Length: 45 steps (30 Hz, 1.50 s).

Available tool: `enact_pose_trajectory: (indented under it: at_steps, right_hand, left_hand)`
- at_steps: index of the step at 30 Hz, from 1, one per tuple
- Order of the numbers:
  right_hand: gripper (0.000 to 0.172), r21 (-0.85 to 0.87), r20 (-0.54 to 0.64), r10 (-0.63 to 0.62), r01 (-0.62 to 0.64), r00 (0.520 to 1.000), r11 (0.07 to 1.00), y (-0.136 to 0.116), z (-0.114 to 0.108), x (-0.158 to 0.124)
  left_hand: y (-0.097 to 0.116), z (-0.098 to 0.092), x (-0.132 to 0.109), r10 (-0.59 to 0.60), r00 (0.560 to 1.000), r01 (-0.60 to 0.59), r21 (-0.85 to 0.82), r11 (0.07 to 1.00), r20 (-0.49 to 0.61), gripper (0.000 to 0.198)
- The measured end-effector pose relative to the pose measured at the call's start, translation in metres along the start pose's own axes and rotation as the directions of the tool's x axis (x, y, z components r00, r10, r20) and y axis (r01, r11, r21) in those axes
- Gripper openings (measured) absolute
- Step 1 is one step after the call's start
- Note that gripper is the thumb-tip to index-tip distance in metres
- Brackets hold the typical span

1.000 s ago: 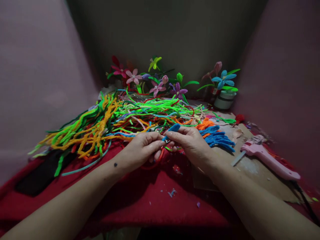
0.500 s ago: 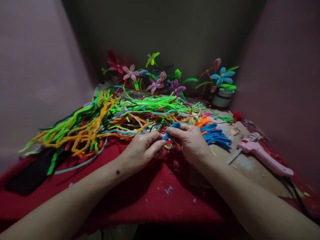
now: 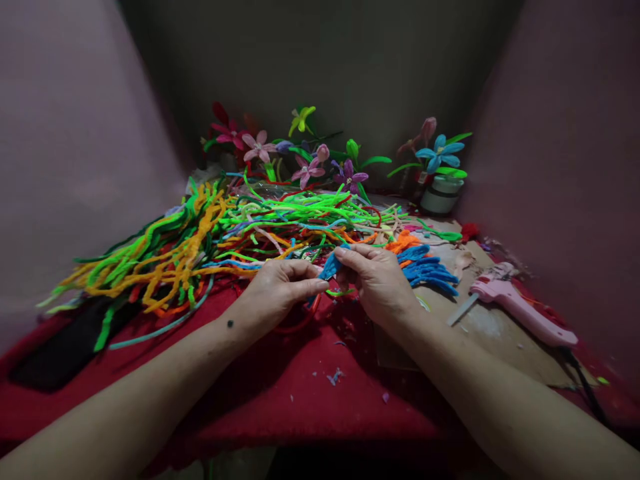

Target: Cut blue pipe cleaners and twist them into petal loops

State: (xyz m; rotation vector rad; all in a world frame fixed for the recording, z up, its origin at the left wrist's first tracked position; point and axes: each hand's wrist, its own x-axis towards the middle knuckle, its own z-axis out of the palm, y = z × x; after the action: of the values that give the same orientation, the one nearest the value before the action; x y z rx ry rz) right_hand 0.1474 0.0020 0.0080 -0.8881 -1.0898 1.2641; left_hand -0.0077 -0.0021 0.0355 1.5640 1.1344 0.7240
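Observation:
Between my two hands is a small blue fuzzy piece, held above the red cloth. My left hand pinches its lower left end between thumb and fingertips. My right hand grips its upper right part, with the thumb over it and part of the piece hidden by the fingers. To the right of my right hand lies a stack of blue fuzzy petals, with orange fuzzy pieces just behind it.
Heaped pipe cleaners spread behind my hands and leftward. A pink glue gun lies on cardboard at right. Fuzzy flowers stand behind, one blue flower by a jar. A black object lies at left.
The blue piece has tilted and shifted slightly left and down between my fingers. My left fingers have straightened a little along its end. The whole view has shifted slightly.

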Motion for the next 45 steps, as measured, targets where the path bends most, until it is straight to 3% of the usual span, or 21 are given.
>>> enact_pose_trajectory:
  at_steps: [9,17,23,26,30,34,38,45]
  right_hand:
    - [0.021,0.084,0.025,0.079,-0.081,0.997,0.993,-0.005,0.004,-0.001]
    - [0.022,-0.105,-0.069,-0.116,0.108,0.991,0.989,-0.005,0.001,0.001]
    - [0.016,-0.127,0.102,0.009,0.004,0.995,0.992,-0.005,0.004,-0.003]
    - [0.018,-0.143,0.088,0.005,0.007,0.996,0.990,-0.006,0.007,-0.005]
    - [0.015,-0.193,0.047,-0.079,0.087,0.996,0.977,-0.005,0.011,-0.008]
    - [0.015,-0.258,0.029,-0.204,0.204,0.979,0.944,-0.006,0.011,-0.010]
    - [0.022,-0.311,-0.018,-0.256,0.238,0.967,0.920,-0.007,0.010,-0.009]
    - [0.011,-0.462,0.015,-0.517,0.465,0.856,0.755,0.000,0.006,-0.006]
  left_hand:
    - [-0.003,-0.003,0.003,-0.042,0.996,0.047,-0.075,0.996,0.072,0.021]
    - [-0.006,-0.006,0.006,-0.066,0.995,0.067,-0.019,0.998,0.072,0.027]
    - [-0.005,-0.004,0.004,-0.081,0.996,0.080,0.014,0.997,0.041,0.026]
    - [-0.006,-0.006,0.005,-0.069,0.995,0.067,0.026,0.997,0.077,0.025]
    - [-0.013,-0.011,0.010,-0.091,0.983,0.084,0.051,0.995,0.157,0.030]
    - [-0.020,-0.012,0.012,-0.072,0.986,0.070,0.018,0.997,0.149,0.033]
    - [-0.017,-0.012,0.009,-0.042,0.991,0.044,-0.014,0.999,0.130,0.027]
    - [-0.011,-0.008,0.010,-0.052,0.997,0.049,0.060,0.997,0.053,0.028]
